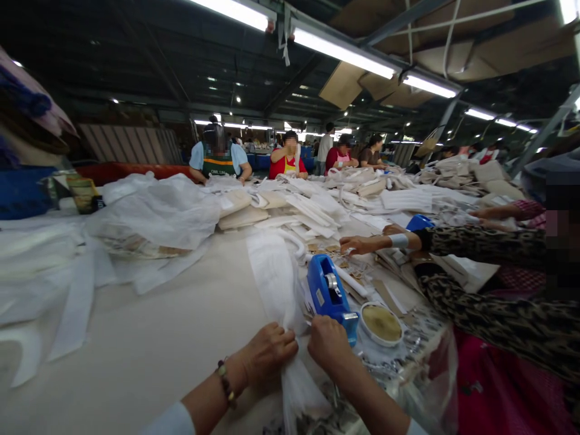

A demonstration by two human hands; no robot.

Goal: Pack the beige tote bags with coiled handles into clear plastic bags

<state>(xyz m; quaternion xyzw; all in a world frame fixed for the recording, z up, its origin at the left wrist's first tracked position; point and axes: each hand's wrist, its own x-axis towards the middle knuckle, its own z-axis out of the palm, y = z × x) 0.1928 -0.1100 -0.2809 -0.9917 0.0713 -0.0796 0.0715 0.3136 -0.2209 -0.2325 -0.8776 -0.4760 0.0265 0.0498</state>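
Observation:
My left hand (pixel 267 351) and my right hand (pixel 327 343) are both closed on a long strip of white fabric-like material (pixel 277 284) at the near edge of a big work table (pixel 172 326). The strip runs away from me across the table and hangs down between my wrists. A blue tape dispenser (pixel 327 290) stands just beyond my right hand, almost touching it. A bead bracelet sits on my left wrist.
A round white dish (pixel 381 323) with tan contents lies right of the dispenser. A co-worker's arm in a patterned sleeve (pixel 480 248) reaches in from the right. Piles of white bags (pixel 154 217) and folded pieces cover the table; other people work at the far end.

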